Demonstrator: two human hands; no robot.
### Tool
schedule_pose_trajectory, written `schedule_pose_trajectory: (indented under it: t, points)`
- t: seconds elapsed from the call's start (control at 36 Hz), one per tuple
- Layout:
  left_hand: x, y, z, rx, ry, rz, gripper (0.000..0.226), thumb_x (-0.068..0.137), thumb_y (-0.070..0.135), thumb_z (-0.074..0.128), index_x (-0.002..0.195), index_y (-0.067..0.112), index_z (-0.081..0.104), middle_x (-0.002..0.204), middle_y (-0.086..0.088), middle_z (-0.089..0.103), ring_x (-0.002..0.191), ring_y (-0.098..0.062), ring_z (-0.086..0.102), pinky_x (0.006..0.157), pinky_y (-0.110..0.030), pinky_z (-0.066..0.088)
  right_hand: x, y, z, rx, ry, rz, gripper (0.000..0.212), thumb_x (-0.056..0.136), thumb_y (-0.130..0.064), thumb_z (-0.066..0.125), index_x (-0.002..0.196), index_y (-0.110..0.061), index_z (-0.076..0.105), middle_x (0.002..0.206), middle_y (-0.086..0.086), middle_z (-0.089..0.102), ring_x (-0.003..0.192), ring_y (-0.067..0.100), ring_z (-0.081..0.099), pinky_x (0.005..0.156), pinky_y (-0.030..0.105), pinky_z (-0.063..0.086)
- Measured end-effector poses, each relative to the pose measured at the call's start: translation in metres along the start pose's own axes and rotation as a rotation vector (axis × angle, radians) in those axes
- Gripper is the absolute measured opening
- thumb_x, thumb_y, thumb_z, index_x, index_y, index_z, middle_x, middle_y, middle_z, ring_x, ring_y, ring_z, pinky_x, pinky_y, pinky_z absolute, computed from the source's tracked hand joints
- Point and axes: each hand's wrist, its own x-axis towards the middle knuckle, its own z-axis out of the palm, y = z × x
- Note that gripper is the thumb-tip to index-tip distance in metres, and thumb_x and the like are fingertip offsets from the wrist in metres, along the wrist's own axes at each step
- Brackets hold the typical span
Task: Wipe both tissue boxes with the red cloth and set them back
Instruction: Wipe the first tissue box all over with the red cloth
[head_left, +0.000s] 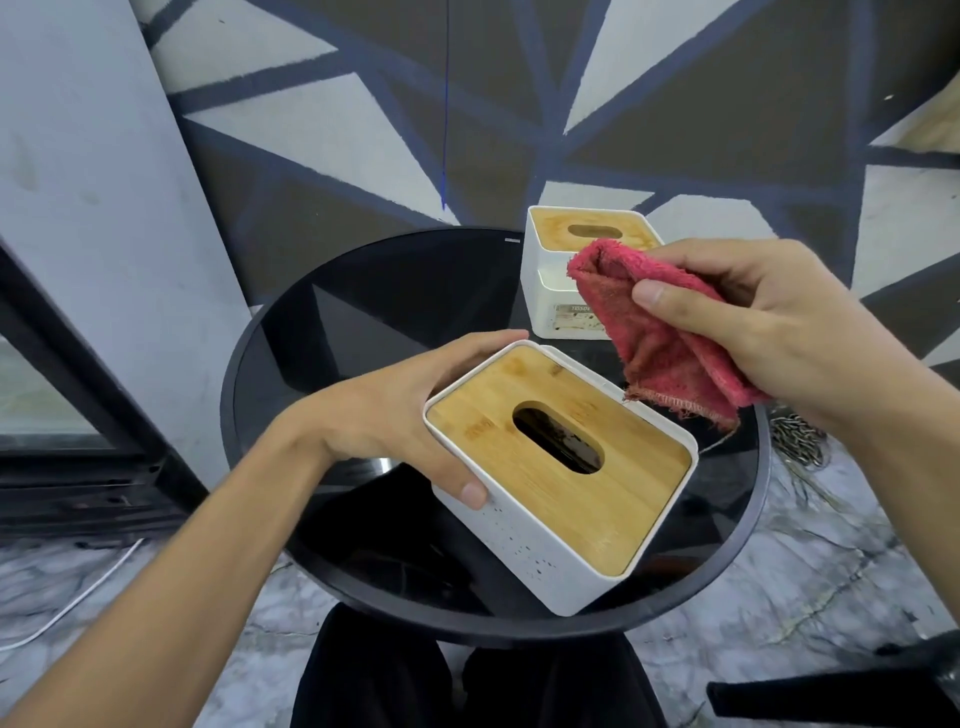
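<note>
The left hand (400, 415) grips the near tissue box (561, 467) by one end, tilted over the black table (363, 312), while the right hand (753, 332) pinches the red cloth (660, 343) just beyond it, so a hard wipe could twist it loose onto the far tissue box (550, 291) behind.

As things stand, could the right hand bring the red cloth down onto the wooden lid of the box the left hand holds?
Probably yes. The right hand pinches the red cloth close to the near tissue box. The left hand grips only its side, so the wooden lid lies bare.
</note>
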Motion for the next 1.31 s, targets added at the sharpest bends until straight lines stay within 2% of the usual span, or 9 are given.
schedule_pose_trajectory:
  t: [0.17,0.42,0.53,0.64,0.72,0.83,1.0,1.14,1.31]
  points:
    - [-0.006,0.000,0.015,-0.045,0.145,0.005,0.116,0.066,0.001,0.095,0.161,0.024,0.033,0.154,0.011,0.054,0.145,-0.016,0.052,0.111,-0.033,0.052,0.002,0.003,0.004,0.000,-0.015,0.002,0.017,0.102,-0.023,0.068,0.111,-0.029,0.081,0.101,-0.003,0.081,0.092,0.015,0.078,0.087,0.034,0.065]
    - [-0.021,0.010,0.054,0.013,0.528,-0.022,0.121,0.055,0.037,0.101,0.158,0.039,0.037,0.145,0.030,0.058,0.136,0.005,0.055,0.115,-0.030,0.048,0.009,0.006,0.010,-0.067,-0.076,-0.046,0.018,0.102,-0.026,0.068,0.111,-0.037,0.080,0.102,-0.008,0.081,0.094,0.013,0.076,0.083,0.023,0.061]
    - [-0.020,0.023,0.075,0.040,0.741,0.051,0.088,0.053,0.039,0.100,0.119,0.071,0.050,0.125,0.037,0.065,0.119,0.011,0.062,0.090,-0.007,0.050,0.016,0.008,0.014,-0.144,-0.145,-0.085,0.015,0.103,-0.028,0.067,0.110,-0.029,0.081,0.098,0.002,0.078,0.090,0.022,0.073,0.082,0.031,0.059]
    - [-0.014,0.022,0.092,0.051,0.892,0.094,0.080,0.059,0.033,0.104,0.126,0.037,0.060,0.124,0.017,0.070,0.120,-0.006,0.067,0.092,-0.019,0.055,0.026,0.003,0.020,-0.221,-0.206,-0.121,0.016,0.106,-0.028,0.065,0.112,-0.030,0.079,0.095,-0.013,0.077,0.087,0.007,0.070,0.073,0.014,0.051]
    - [-0.013,0.019,0.096,0.071,0.916,0.093,0.082,0.060,0.039,0.102,0.129,0.044,0.057,0.129,0.026,0.063,0.128,-0.002,0.060,0.095,-0.015,0.051,0.035,-0.002,0.029,-0.277,-0.264,-0.137,0.018,0.107,-0.026,0.064,0.118,-0.033,0.076,0.092,-0.032,0.073,0.089,-0.010,0.066,0.076,0.005,0.046]
    - [-0.019,0.022,0.094,0.023,0.879,0.013,0.086,0.057,0.049,0.096,0.108,0.090,0.039,0.124,0.055,0.048,0.127,0.020,0.049,0.091,0.000,0.042,0.047,-0.007,0.046,-0.338,-0.305,-0.144,0.021,0.108,-0.030,0.062,0.123,-0.028,0.078,0.102,-0.013,0.077,0.097,0.002,0.068,0.083,0.016,0.052]
    - [-0.025,0.007,0.086,0.037,0.857,-0.012,0.111,0.057,0.050,0.100,0.148,0.059,0.037,0.148,0.027,0.053,0.137,0.006,0.052,0.103,-0.017,0.051,0.052,-0.016,0.071,-0.450,-0.370,-0.170,0.026,0.108,-0.036,0.062,0.129,-0.034,0.076,0.118,-0.016,0.077,0.109,0.006,0.068,0.097,0.029,0.055]
    - [-0.025,0.002,0.084,0.033,0.842,0.000,0.108,0.059,0.048,0.098,0.150,0.051,0.041,0.147,0.020,0.057,0.138,-0.003,0.054,0.109,-0.032,0.053,0.044,-0.018,0.077,-0.534,-0.384,-0.243,0.026,0.107,-0.033,0.062,0.129,-0.030,0.077,0.123,-0.010,0.073,0.114,0.011,0.064,0.102,0.032,0.050]
    - [-0.026,0.003,0.082,0.024,0.828,0.008,0.103,0.059,0.044,0.097,0.145,0.056,0.041,0.143,0.029,0.056,0.137,0.002,0.054,0.103,-0.015,0.050,0.035,-0.019,0.074,-0.528,-0.433,-0.296,0.026,0.107,-0.035,0.059,0.123,-0.028,0.079,0.115,-0.011,0.074,0.105,0.011,0.066,0.094,0.037,0.052]
